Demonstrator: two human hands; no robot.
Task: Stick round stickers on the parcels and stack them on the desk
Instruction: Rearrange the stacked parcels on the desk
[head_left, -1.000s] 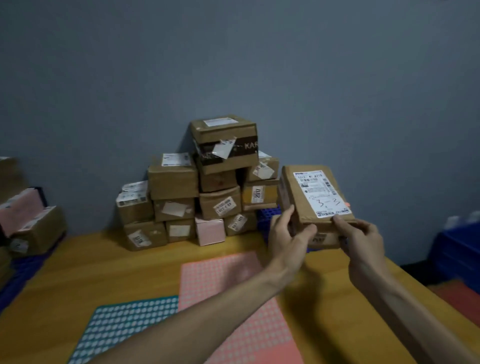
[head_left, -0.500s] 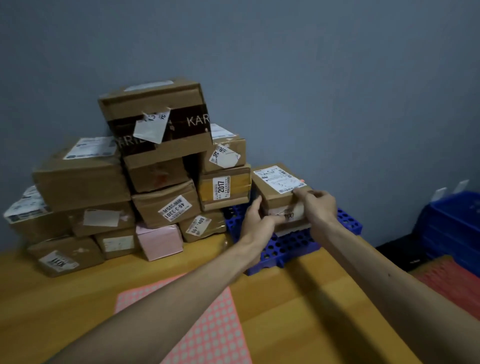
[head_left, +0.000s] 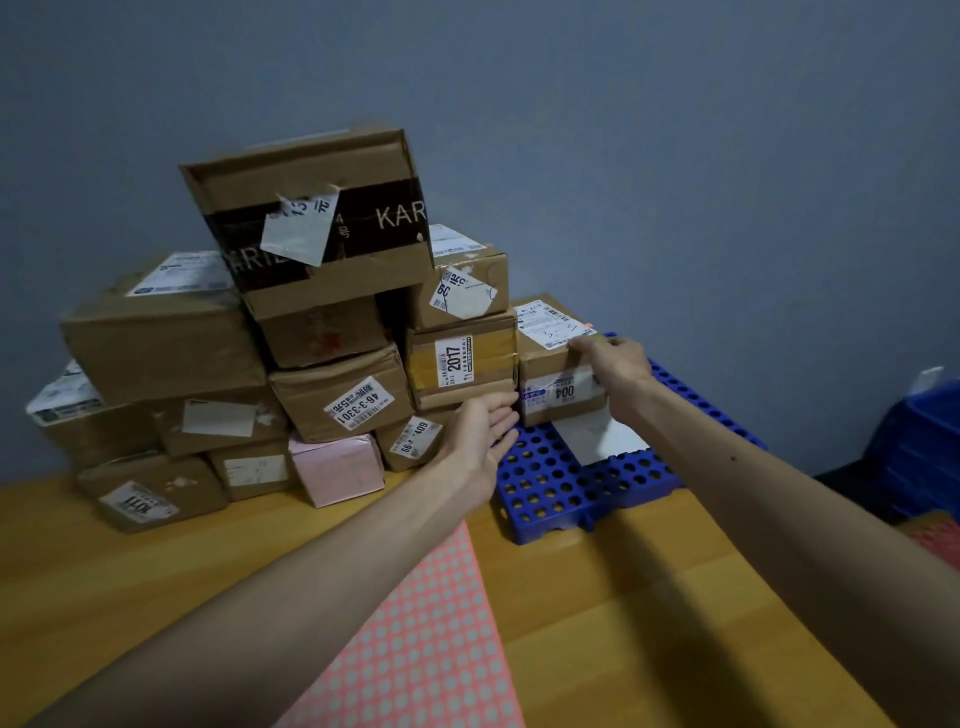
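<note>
A flat brown parcel (head_left: 545, 332) with a white label lies on top of another brown parcel (head_left: 561, 397) at the right end of the stack, over a blue perforated pallet (head_left: 561, 483). My right hand (head_left: 613, 364) grips the flat parcel's front right corner, fingers curled over its edge. My left hand (head_left: 485, 431) hovers open, palm up, just in front of the parcels' lower left corner and holds nothing. A small orange round sticker (head_left: 588, 326) shows at the label's right edge. A pink sticker sheet (head_left: 415, 639) lies on the desk (head_left: 649, 597) under my left forearm.
Many brown parcels (head_left: 322, 332) and one pink parcel (head_left: 337, 467) are piled against the grey wall at the desk's back. A white sheet (head_left: 602, 439) lies on the pallet. Blue crates (head_left: 919, 452) stand at the far right beyond the desk.
Both hands carried the flat parcel forward and set it on the parcel over the blue pallet. My left hand has let go and opened; the camera has moved closer.
</note>
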